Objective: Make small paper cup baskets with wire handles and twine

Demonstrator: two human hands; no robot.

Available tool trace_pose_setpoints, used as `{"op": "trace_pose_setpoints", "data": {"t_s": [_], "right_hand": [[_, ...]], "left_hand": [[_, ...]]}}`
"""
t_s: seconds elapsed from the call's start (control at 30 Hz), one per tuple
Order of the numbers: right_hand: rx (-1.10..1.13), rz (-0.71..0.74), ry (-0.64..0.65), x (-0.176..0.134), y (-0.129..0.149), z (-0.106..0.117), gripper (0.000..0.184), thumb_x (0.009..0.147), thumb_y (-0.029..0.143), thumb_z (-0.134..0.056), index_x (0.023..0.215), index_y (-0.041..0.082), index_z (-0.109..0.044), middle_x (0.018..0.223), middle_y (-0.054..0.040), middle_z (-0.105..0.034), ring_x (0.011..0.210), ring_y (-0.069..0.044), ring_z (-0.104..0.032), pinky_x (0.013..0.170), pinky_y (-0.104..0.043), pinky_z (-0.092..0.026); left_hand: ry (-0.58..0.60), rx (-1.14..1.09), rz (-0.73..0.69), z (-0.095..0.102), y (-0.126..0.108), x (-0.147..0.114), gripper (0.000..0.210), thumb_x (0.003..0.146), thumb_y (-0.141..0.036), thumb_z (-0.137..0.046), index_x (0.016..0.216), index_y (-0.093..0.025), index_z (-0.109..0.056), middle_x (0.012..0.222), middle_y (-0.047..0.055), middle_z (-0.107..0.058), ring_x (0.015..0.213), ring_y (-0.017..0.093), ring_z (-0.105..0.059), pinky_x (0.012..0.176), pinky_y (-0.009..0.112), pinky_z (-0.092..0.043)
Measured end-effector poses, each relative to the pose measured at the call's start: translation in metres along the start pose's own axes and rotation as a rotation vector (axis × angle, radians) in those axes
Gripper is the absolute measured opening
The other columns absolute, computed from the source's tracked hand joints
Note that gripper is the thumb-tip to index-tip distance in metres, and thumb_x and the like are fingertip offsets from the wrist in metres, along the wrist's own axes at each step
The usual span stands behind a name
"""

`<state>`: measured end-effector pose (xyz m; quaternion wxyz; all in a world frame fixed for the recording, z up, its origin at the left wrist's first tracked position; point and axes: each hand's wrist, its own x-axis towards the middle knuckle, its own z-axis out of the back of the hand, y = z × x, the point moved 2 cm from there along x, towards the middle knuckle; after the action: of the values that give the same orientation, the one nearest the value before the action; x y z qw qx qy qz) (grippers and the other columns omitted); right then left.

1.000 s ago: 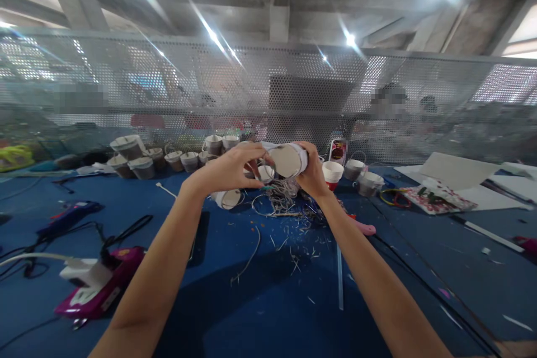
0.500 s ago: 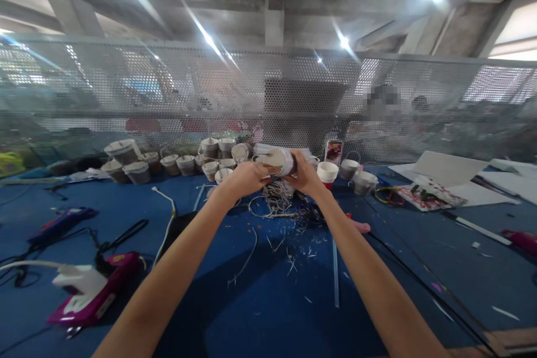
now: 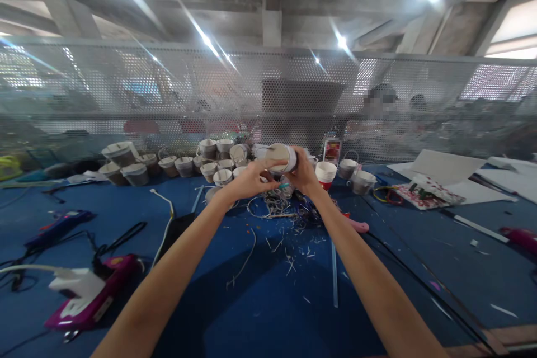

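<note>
A small whitish paper cup (image 3: 282, 158) is tipped on its side above the table, its round beige end turned towards me. My right hand (image 3: 304, 170) is wrapped round the cup's right side. At the lower left of the cup is my left hand (image 3: 254, 180), its fingers against the round end and its thumb below. A small teal piece (image 3: 285, 185) shows between the hands; what it belongs to is unclear. Under the hands lies a tangle of pale cord (image 3: 277, 204). Just right of my right hand stands a stack of white-and-red paper cups (image 3: 326, 172).
Several small grey pails (image 3: 184, 166) stand along the back left, with two more pails (image 3: 363, 182) at the right. A purple power strip (image 3: 90, 302), a blue glue gun (image 3: 56, 228), a clear stick (image 3: 334, 274) and paper scraps (image 3: 289, 260) lie on the blue table (image 3: 251, 324). A perforated screen (image 3: 235, 84) stands behind.
The cup has turned so its round end faces me more fully. My left thumb has dropped away from the fingers, and the teal piece now shows lower down.
</note>
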<state>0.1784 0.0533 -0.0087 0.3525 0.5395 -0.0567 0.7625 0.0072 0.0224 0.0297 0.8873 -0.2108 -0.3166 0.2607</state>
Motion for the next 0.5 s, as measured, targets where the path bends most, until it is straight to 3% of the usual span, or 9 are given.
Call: {"op": "trace_pose_setpoints", "data": {"t_s": [0.2,0.37,0.5], "right_hand": [[-0.032,-0.053,0.060,-0.004,0.005,-0.008,0.056,0.060,0.014,-0.052,0.112,0.019,-0.034,0.112,-0.0128,-0.047,0.097,-0.027,-0.053,0.076,-0.043,-0.047],[0.012,-0.147,0.031,-0.009,0.010,-0.022,0.051,0.062,0.016,-0.051,0.110,0.018,-0.034,0.105,-0.0132,-0.053,0.090,-0.027,-0.057,0.073,-0.043,-0.048],[0.098,-0.150,-0.063,-0.013,0.012,-0.029,0.052,0.059,0.012,-0.050,0.108,0.018,-0.036,0.101,-0.0114,-0.055,0.090,-0.024,-0.057,0.074,-0.039,-0.048]], "left_hand": [[-0.100,-0.216,0.150,-0.023,0.010,0.004,0.036,0.074,-0.037,-0.055,0.099,-0.012,-0.063,0.077,0.006,-0.067,0.049,0.014,-0.061,0.047,0.024,-0.049],[-0.217,0.088,0.128,-0.018,0.005,0.005,0.023,0.076,-0.032,-0.053,0.085,-0.015,-0.067,0.046,-0.001,-0.058,0.042,0.013,-0.056,0.047,0.022,-0.045],[-0.280,0.416,-0.033,-0.017,-0.002,0.005,0.019,0.078,-0.022,-0.050,0.081,-0.016,-0.067,0.069,0.006,-0.067,0.067,0.019,-0.062,0.065,0.028,-0.047]]}}
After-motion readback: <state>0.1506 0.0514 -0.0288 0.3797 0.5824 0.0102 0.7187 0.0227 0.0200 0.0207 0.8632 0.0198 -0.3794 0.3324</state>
